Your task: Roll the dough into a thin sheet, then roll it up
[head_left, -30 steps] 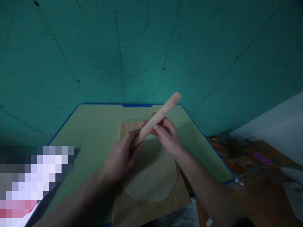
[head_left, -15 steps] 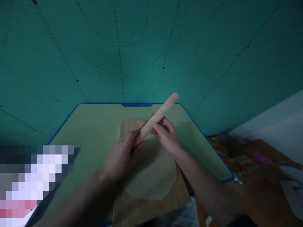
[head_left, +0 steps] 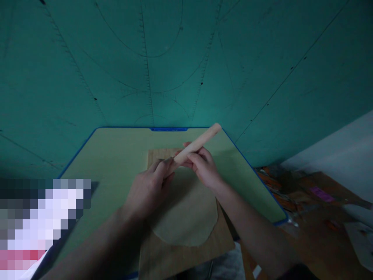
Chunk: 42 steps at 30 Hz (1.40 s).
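Note:
A pale wooden rolling pin (head_left: 201, 140) slants up to the right above a flat round sheet of dough (head_left: 186, 217). My left hand (head_left: 153, 182) is closed around the pin's lower end. Higher along it, my right hand (head_left: 204, 165) grips the pin between thumb and fingers, near its middle. The dough lies on a wooden board (head_left: 215, 249), and its far part is partly hidden beneath my hands.
Under the board is a pale table (head_left: 113, 151) with a blue edge, against a green wall (head_left: 175, 70) with drawn lines. A pixelated patch covers the lower left. Brown cardboard (head_left: 317, 182) and other clutter lie at the right.
The rolling pin's upper end has dropped slightly, so the pin lies at a shallower slant. My left hand has shifted a little up and left; the dough has stayed in place.

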Each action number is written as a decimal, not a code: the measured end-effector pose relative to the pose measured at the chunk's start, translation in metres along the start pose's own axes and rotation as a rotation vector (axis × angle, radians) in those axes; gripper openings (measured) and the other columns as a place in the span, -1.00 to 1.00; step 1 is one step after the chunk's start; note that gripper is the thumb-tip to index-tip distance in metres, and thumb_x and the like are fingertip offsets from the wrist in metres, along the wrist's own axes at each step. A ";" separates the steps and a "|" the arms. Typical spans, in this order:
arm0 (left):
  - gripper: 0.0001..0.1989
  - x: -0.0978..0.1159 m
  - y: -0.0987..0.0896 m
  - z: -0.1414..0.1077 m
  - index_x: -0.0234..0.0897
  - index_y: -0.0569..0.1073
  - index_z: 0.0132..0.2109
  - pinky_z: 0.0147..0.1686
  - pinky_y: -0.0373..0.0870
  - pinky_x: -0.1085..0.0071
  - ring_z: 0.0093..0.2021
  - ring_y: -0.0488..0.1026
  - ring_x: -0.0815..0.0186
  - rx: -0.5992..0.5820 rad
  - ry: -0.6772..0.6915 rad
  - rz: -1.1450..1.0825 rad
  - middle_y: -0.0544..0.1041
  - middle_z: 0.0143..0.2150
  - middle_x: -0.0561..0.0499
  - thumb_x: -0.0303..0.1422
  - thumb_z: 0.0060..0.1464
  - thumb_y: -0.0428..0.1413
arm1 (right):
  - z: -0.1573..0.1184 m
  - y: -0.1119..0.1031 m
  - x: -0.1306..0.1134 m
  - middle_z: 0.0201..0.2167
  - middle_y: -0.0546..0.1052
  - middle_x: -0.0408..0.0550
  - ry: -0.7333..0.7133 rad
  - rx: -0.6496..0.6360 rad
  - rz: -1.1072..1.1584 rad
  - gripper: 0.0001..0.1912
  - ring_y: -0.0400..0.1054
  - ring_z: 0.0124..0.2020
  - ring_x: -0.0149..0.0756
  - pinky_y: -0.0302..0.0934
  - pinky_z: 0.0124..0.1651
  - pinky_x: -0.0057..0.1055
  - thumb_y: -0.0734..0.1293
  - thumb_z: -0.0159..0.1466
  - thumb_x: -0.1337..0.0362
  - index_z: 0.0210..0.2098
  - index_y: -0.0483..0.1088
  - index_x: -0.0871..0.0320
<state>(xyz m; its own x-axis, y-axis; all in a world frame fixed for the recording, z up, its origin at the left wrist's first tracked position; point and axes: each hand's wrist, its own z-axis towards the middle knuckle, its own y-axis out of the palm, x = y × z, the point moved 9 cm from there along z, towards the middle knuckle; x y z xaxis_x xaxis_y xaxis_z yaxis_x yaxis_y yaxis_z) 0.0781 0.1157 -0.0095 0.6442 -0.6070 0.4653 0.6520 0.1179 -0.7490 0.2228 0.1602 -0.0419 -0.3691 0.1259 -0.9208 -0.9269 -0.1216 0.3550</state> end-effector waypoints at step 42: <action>-0.77 -0.015 -0.012 0.004 -0.22 0.45 -0.10 -0.48 0.20 0.44 -0.45 0.48 0.30 0.011 -0.091 0.085 0.59 -0.29 -0.05 -0.21 0.26 0.01 | 0.000 -0.003 -0.014 -0.24 0.67 -0.15 -0.046 0.033 0.060 -0.65 0.58 -0.06 -0.19 0.49 0.03 -0.11 0.45 0.17 0.17 -0.07 0.36 0.02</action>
<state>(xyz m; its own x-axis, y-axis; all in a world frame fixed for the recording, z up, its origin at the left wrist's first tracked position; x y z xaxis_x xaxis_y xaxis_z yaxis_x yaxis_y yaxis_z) 0.0622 0.1264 -0.0050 0.7310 -0.5205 0.4413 0.5972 0.1750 -0.7827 0.2303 0.1592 -0.0301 -0.4259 0.1647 -0.8897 -0.9046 -0.0979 0.4149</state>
